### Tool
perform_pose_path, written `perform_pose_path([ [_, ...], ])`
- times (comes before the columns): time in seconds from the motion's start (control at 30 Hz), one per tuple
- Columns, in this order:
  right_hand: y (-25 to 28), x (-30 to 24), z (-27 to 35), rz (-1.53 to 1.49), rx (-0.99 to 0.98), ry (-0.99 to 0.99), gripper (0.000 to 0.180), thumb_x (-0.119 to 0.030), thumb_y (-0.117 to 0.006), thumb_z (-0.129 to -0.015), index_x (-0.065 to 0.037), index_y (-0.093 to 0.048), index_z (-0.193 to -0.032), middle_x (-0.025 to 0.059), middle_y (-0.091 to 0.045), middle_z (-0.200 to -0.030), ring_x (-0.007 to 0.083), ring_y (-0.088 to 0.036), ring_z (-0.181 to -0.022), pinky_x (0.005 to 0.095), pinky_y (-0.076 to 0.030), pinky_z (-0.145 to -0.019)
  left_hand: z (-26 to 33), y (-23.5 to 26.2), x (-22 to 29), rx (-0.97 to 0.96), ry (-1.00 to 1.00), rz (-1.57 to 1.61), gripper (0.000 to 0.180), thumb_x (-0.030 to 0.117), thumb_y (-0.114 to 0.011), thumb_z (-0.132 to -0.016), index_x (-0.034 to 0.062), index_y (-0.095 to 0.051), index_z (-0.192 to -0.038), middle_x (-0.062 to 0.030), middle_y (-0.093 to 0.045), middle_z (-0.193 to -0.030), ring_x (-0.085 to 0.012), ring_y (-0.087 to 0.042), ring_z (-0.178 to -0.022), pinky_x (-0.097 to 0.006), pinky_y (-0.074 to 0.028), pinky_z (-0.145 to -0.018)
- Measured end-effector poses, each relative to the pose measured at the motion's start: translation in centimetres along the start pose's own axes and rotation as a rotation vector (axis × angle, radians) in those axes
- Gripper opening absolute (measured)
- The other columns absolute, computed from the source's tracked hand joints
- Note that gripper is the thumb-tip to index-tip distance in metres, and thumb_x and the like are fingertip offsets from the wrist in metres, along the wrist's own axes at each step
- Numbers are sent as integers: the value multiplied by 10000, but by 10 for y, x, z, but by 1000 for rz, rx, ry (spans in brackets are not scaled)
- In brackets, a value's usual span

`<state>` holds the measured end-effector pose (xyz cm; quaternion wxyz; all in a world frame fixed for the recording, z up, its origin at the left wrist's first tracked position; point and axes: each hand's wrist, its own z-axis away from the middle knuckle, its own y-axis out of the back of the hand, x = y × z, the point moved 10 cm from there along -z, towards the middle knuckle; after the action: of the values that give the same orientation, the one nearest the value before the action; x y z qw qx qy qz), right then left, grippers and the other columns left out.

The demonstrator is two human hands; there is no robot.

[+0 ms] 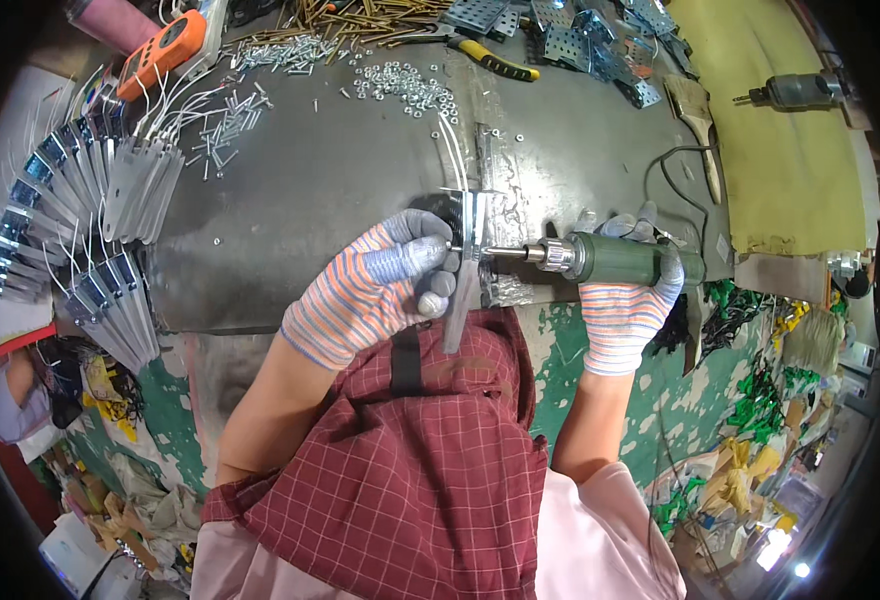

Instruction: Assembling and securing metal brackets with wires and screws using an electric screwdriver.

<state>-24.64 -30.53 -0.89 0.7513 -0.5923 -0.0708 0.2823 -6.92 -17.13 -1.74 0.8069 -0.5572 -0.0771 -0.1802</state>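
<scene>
Your metal tabletop [340, 190] lies bare at its middle, with its near edge right under your hands. Finished brackets [90, 220] fan along the left, perforated plates [580, 40] crowd the far edge, and loose nuts [405, 85] lie between. Your right hand [625, 300] grips the green power screwdriver [625, 260]; your left hand [380, 285] pinches the upright metal bracket [472, 250] at the tip. The screw itself is hidden.

Light: bright, even daylight across the grey metal worktop [320, 190] — soft sheen near its middle.
Shadows: short, faint ones just below the worktop's near edge.
Glare: small white flare far right of the worktop, low.
Distortion: fisheye — the worktop's edges bow, black rim around.
Focus: sharp centrally, softer outward.
</scene>
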Motion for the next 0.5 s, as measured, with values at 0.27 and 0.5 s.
perform_pose_path([
  [0.27,4,-1,0,15,9,41,242,-210,-695,-765,-39,-658,-932,69,-685,-933,247,-616,-952,560,-281,-1119,-2,0,-5,-60,72,43,188,27,-534,-923,53,-599,-1098,-107,-693,-933,-182,-695,-783,-274,-500,-561],
  [0.5,4,0,1,35,52,58,201,-176,-704,-740,-46,-661,-887,73,-685,-900,253,-619,-923,548,-315,-1105,-1,-1,-2,29,60,-81,148,103,-614,-903,63,-592,-1044,-45,-638,-847,-137,-619,-683,-261,-502,-601],
])
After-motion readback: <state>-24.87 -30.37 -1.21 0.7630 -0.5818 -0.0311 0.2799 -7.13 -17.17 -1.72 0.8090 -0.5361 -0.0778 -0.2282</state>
